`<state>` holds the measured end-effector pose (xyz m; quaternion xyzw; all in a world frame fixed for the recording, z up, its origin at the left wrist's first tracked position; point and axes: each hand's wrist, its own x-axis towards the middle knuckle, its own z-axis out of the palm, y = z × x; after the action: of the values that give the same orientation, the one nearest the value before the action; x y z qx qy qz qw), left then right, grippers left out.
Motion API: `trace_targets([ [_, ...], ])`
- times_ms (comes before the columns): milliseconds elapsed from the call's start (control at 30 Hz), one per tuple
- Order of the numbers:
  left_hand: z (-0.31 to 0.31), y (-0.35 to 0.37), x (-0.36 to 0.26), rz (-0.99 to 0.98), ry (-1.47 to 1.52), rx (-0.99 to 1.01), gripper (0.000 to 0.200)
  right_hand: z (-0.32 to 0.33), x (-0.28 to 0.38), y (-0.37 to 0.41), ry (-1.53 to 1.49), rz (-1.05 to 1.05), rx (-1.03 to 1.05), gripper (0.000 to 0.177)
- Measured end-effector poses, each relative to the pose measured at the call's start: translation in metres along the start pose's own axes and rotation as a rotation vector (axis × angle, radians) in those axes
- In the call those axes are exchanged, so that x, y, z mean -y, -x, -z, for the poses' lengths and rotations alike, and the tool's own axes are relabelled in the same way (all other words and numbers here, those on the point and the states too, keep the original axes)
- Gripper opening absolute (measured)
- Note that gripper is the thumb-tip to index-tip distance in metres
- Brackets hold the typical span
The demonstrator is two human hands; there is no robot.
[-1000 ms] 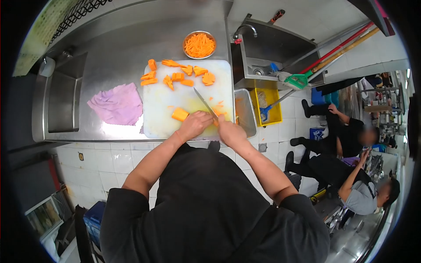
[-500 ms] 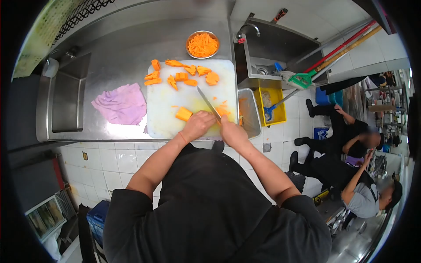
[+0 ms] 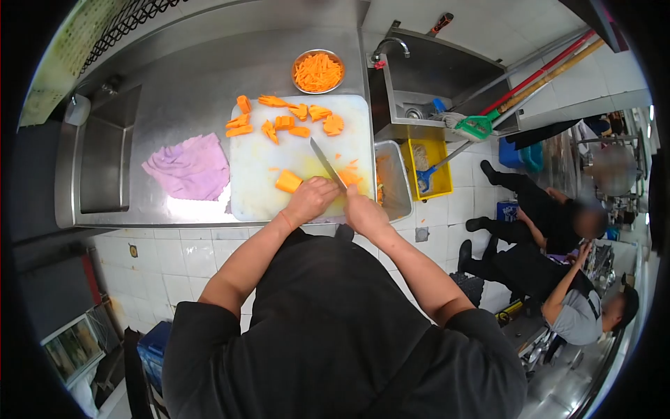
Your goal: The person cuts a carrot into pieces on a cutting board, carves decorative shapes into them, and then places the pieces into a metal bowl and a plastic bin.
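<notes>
Head view: steel knife (image 3: 324, 158), smooth white cutting board (image 3: 251, 164), blocky orange carrot pieces (image 3: 285, 123).
The right hand (image 3: 366, 215) closes round the knife, tip toward 11 o'clock; the left hand (image 3: 311, 199) bunches its fingers beside the blade, its hold hidden. A rounded carrot chunk (image 3: 288, 181) lies at the board's 7 o'clock, the carrot pieces from 10 to 1. Bare board opens between; its near edge passes the left wrist.

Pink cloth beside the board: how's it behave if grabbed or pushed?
The pink cloth likely sags when lifted: it's creased with uneven edges. Lying thin on the steel counter, it's probably light, and a push may bunch it.
</notes>
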<state>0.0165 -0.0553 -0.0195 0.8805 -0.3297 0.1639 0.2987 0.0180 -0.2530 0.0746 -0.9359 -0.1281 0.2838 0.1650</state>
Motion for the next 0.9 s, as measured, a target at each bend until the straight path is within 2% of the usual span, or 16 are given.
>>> trace_targets([
  [67, 0.004, 0.001, -0.003, -0.008, -0.004, 0.05, 0.017, 0.005, -0.003, 0.001, -0.005, 0.011, 0.01, 0.023],
  [233, 0.004, 0.002, -0.004, 0.009, 0.017, 0.016, 0.017, -0.001, 0.002, -0.002, -0.039, -0.01, -0.035, 0.023],
  [433, 0.009, -0.002, -0.005, 0.006, 0.011, 0.026, 0.014, 0.011, 0.003, -0.002, -0.041, -0.016, 0.047, 0.022],
  [533, 0.009, -0.001, -0.006, 0.023, 0.032, 0.032, 0.015, -0.003, -0.004, -0.008, -0.067, -0.016, -0.051, 0.022],
  [600, 0.012, 0.0, -0.012, 0.028, 0.048, 0.04, 0.016, 0.007, -0.014, -0.015, -0.113, 0.05, -0.017, 0.026],
  [667, 0.018, -0.006, -0.017, 0.106, 0.089, -0.084, 0.012, 0.014, -0.017, -0.015, -0.031, 0.055, -0.026, 0.026],
  [700, 0.022, -0.006, -0.018, 0.104, 0.089, -0.084, 0.012, 0.018, -0.015, -0.01, -0.007, 0.059, -0.026, 0.025],
  [767, 0.031, -0.006, -0.021, 0.294, 0.075, -0.127, 0.015, 0.023, -0.011, -0.001, 0.017, 0.061, -0.024, 0.025],
  [800, 0.035, -0.005, -0.02, 0.295, 0.076, -0.127, 0.015, 0.025, -0.01, 0.002, 0.034, 0.071, -0.028, 0.025],
  [867, 0.045, -0.002, -0.019, 0.437, 0.012, 0.105, 0.019, 0.024, -0.009, 0.006, 0.05, 0.082, -0.029, 0.024],
  [900, 0.048, -0.002, -0.022, 0.44, 0.011, 0.105, 0.019, 0.021, -0.009, 0.006, 0.065, 0.084, -0.025, 0.025],
])
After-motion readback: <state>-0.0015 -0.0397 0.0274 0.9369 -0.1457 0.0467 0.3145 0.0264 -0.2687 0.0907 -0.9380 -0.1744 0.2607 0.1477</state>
